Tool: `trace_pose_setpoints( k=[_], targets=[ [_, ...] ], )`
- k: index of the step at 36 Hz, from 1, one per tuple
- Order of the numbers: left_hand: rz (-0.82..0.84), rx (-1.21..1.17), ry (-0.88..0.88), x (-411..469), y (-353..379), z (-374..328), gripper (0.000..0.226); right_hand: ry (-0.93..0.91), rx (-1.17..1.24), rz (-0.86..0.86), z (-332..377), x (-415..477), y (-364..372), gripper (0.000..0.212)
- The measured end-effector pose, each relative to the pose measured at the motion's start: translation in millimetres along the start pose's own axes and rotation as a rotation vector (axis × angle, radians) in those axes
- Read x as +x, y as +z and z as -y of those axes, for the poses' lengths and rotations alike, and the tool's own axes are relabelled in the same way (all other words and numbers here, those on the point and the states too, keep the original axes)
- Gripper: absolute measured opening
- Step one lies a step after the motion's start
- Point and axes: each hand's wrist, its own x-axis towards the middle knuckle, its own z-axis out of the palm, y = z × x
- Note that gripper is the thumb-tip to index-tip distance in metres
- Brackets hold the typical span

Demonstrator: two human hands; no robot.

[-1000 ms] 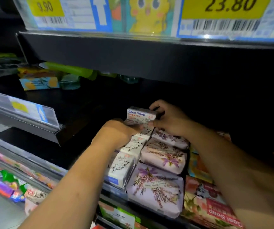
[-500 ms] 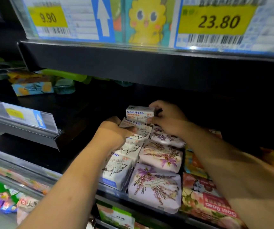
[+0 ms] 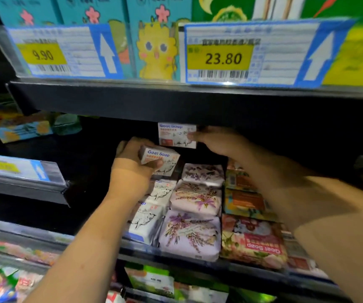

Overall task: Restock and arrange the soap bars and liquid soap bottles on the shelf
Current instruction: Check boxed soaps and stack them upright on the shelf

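Observation:
My left hand point(image 3: 132, 162) grips a white Goat Soap box point(image 3: 162, 159) above the row of white goat soap boxes point(image 3: 147, 221) on the middle shelf. My right hand point(image 3: 217, 141) pinches a second white Goat Soap box point(image 3: 176, 135), upright and lifted close under the upper shelf. To the right of the white row lies a row of lavender-wrapped soap bars point(image 3: 191, 232), then a row of pink and orange Goat Soap packs point(image 3: 252, 239).
The upper shelf's black underside point(image 3: 176, 101) hangs low over both hands, with price tags 9.90 and 23.80 on its edge. The middle shelf is dark and bare to the left. A neighbouring shelf rail point(image 3: 23, 173) juts out at left. More packets sit on the lower shelf.
Both hands have lifted their white boxes off the row; the right-hand box now stands higher, near the upper shelf. The camera has tilted upward.

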Motion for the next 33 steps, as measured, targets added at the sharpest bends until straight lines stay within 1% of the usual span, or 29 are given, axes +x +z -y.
trace_pose_setpoints(
  k=[3, 5, 7, 9, 12, 14, 15, 17, 19, 21, 23, 25, 27, 30, 33],
  targets=[
    [-0.037, 0.036, 0.057, -1, -1, -6, 0.037, 0.082, 0.08, -0.049, -10, -12, -15, 0.055],
    [-0.046, 0.085, 0.088, -1, 3, -16, 0.038, 0.109, 0.038, -0.136, -22, -23, -28, 0.064],
    [-0.036, 0.116, 0.113, -3, 10, -31, 0.04, 0.094, 0.007, -0.219, -37, -35, -46, 0.063],
    [-0.022, 0.028, 0.083, -5, 20, -49, 0.039, 0.106, 0.0, -0.26, -52, -53, -67, 0.058],
    [0.018, -0.218, -0.003, -9, 43, -79, 0.037, 0.138, -0.049, -0.304, -76, -79, -99, 0.053],
    [0.078, -0.348, -0.069, -12, 62, -94, 0.032, 0.126, -0.123, -0.323, -87, -95, -116, 0.047],
    [0.117, -0.389, -0.115, -13, 71, -98, 0.033, 0.141, -0.149, -0.315, -91, -101, -124, 0.042],
    [0.22, -0.434, -0.198, -18, 86, -105, 0.042, 0.173, -0.21, -0.302, -102, -111, -137, 0.039],
    [0.342, -0.426, -0.233, -25, 99, -113, 0.038, 0.176, -0.289, -0.298, -116, -117, -147, 0.043],
    [0.446, -0.379, -0.2, -33, 114, -119, 0.032, 0.177, -0.326, -0.259, -129, -121, -152, 0.041],
    [0.507, -0.281, -0.145, -40, 125, -123, 0.026, 0.183, -0.387, -0.211, -139, -123, -155, 0.037],
    [0.544, -0.214, -0.135, -42, 133, -123, 0.027, 0.179, -0.465, -0.172, -144, -121, -157, 0.036],
    [0.566, -0.172, -0.147, -43, 138, -120, 0.03, 0.171, -0.482, -0.154, -148, -118, -158, 0.036],
    [0.574, -0.139, -0.135, -45, 141, -119, 0.03, 0.169, -0.435, -0.15, -157, -114, -154, 0.03],
    [0.578, -0.121, -0.113, -46, 142, -119, 0.031, 0.145, -0.376, -0.168, -167, -108, -146, 0.038]
  ],
)
